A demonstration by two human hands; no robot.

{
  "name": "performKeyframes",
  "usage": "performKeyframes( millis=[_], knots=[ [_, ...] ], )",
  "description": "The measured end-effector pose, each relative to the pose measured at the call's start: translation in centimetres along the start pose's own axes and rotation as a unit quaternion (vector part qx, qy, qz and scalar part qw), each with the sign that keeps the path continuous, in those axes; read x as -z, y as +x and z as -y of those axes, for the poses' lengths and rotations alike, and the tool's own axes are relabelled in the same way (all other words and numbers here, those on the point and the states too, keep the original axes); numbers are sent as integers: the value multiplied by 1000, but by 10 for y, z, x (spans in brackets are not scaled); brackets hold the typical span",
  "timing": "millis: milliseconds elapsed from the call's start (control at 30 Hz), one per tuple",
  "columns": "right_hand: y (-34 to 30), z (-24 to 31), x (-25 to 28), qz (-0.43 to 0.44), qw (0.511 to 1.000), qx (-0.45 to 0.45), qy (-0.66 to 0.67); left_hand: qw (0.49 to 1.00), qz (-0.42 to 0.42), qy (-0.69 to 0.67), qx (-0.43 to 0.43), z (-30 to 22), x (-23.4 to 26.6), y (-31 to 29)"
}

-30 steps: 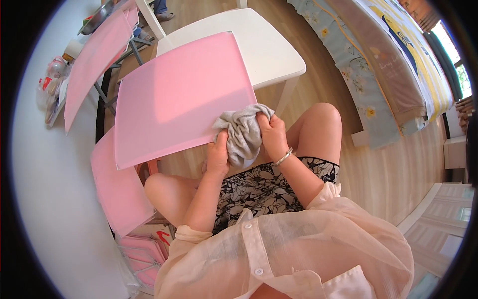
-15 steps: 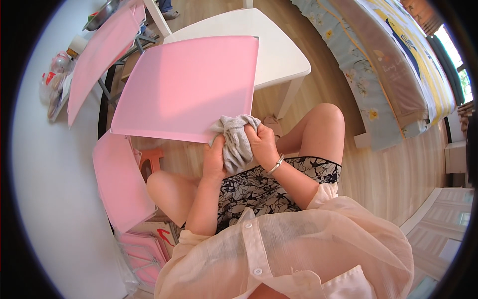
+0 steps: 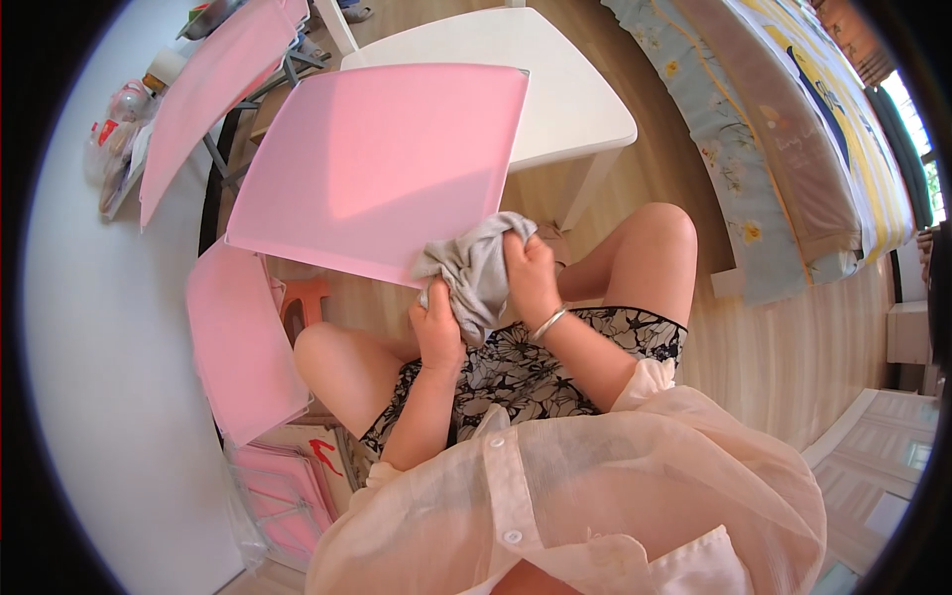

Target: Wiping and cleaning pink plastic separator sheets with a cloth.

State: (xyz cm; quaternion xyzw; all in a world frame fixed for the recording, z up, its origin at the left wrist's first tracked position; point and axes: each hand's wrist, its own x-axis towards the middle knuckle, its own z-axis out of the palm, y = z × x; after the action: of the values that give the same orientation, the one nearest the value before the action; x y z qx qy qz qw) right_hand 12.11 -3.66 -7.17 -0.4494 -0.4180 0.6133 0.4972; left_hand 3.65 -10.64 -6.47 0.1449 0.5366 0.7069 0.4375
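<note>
A large flat pink panel is held up in front of me, tilted, over my knees. A bunched grey cloth is pressed against its near right corner. My left hand grips the panel's lower edge together with the cloth's lower part. The cloth's top is gripped by my right hand, which wears a silver bangle on its wrist. I am seated, with a floral skirt and a sheer pale blouse in the lower part of the view.
A white table stands behind the panel. Another pink panel leans by my left knee, a third one lies at far left over a cluttered stand. A bed with patterned bedding runs along the right on a wooden floor.
The pink panel has tipped up and swung slightly right, now flatter toward me. Both hands and the grey cloth have stayed at its near corner, shifting a little along the edge.
</note>
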Motion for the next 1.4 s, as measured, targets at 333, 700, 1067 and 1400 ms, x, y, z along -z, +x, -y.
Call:
performKeyframes(
  millis=[333,700,1067,1400],
  knots=[
    [61,24,-1,2,999,-36,14,994,57,91,31,-21,26,-5],
    [14,19,-20,-104,992,38,59,996,-16,-55,61,-6,18,-47],
    [-18,17,-15,-32,993,-64,94,992,7,-123,34,0,10,-8],
    [4,19,9,-27,998,-32,44,989,-55,-138,28,0,-13,1]
  ],
)
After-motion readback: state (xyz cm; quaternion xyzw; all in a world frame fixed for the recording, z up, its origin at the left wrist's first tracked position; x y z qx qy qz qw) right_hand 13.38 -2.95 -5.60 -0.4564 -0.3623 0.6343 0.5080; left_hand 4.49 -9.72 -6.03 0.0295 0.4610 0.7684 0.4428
